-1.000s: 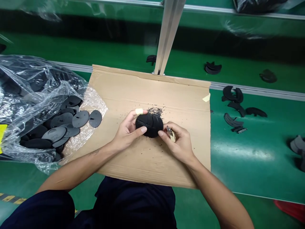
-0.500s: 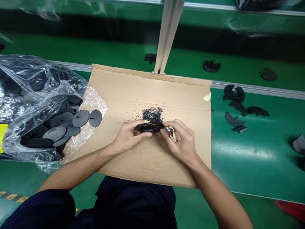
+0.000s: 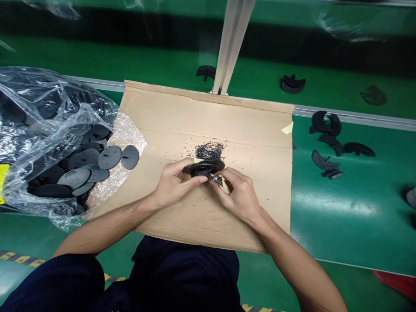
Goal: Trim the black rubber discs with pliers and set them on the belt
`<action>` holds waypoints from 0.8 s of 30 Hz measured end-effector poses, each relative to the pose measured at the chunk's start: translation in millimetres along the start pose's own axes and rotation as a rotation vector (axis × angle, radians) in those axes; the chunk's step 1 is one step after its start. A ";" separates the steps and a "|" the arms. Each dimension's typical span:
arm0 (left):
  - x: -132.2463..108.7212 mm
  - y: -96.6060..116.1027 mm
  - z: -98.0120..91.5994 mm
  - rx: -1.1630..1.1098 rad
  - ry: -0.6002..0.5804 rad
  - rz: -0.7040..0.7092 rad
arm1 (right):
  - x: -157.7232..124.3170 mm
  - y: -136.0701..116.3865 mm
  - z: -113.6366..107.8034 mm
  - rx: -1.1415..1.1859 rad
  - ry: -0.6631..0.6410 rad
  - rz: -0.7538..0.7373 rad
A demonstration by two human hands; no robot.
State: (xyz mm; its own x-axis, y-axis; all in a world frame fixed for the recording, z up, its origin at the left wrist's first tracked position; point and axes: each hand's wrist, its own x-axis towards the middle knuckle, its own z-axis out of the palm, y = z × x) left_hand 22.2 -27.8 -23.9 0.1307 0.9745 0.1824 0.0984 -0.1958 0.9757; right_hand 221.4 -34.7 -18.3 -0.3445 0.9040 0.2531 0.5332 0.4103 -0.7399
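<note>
My left hand [image 3: 173,182] is closed on a black plastic disc [image 3: 206,167], held nearly flat above a sheet of cardboard [image 3: 247,130]. My right hand [image 3: 237,195] pinches a small cutting tool [image 3: 221,181] with a pale handle, its metal tip against the disc's near edge. A small heap of black shavings [image 3: 209,150] lies on the cardboard just beyond the disc. My left forefinger has pale tape on it.
A clear plastic bag [image 3: 42,121] with several black discs [image 3: 97,160] spilling out lies at the left. Black curved offcuts [image 3: 328,138] are scattered on the green bench at the right. A metal post [image 3: 230,43] rises behind the cardboard. More black parts [image 3: 292,83] lie on the green belt beyond.
The disc has been tipped from facing me to lying nearly flat. My right hand has brought the tool's tip in to the disc's edge. The view has shifted slightly.
</note>
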 end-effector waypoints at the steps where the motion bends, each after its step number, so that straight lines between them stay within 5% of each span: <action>1: -0.3 0.2 -0.1 0.017 -0.002 0.031 | -0.2 0.0 0.0 -0.001 -0.005 0.005; 24: -4.4 1.6 0.3 0.139 -0.023 0.181 | -7.8 12.3 1.1 -0.126 -0.051 -0.046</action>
State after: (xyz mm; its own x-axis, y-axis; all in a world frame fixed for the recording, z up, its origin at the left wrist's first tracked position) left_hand 22.1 -32.5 -23.2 0.1804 0.9198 0.3486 0.2062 -0.3819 0.9009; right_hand 229.8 -36.8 -30.0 -0.4078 0.8779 0.2509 0.6072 0.4659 -0.6436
